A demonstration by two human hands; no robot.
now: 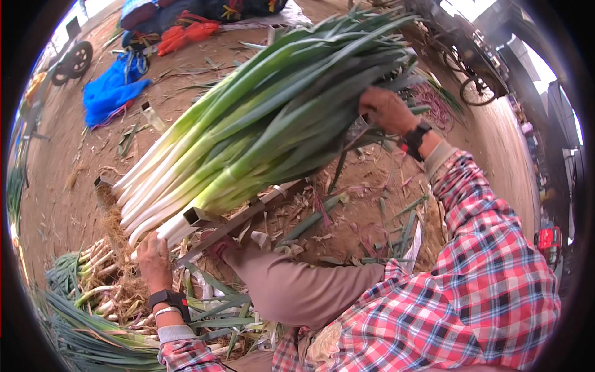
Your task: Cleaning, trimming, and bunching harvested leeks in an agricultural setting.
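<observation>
A big bundle of leeks (248,130) lies slantwise on a low metal frame (248,217), its white stalks at the lower left and its green leaves toward the upper right. At the root end, my left hand (155,263) is closed around the white base of one leek (176,229). My right hand (387,111) is curled closed against the leafy end. What its fingers hold is hard to make out; a thin dark strand, perhaps a leaf, hangs below it.
Loose leeks with roots (102,297) are heaped at the lower left. Cut leaves (310,220) litter the soil by my bent leg (297,285). Farther off are a blue sack (114,90), red netting (186,34), pink ties (431,105) and a wheeled cart (477,90).
</observation>
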